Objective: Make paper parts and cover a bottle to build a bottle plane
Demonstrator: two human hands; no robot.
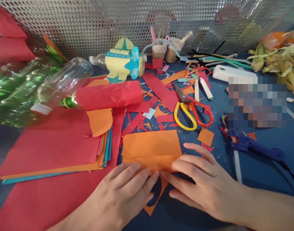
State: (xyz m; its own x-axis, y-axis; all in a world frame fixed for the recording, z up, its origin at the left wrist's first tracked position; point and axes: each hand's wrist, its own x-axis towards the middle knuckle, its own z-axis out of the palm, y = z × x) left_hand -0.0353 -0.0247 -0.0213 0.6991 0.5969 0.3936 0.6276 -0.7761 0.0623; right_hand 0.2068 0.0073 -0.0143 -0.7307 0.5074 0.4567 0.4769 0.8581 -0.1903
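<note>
2 small whitish cups holding pink and pale sticks stand toward the back of the blue desk. Nearer, a creased, rectangular orange paper sheet lies beneath the left hand and right hand, each grip wide, fingertips pressing its near edge.
</note>
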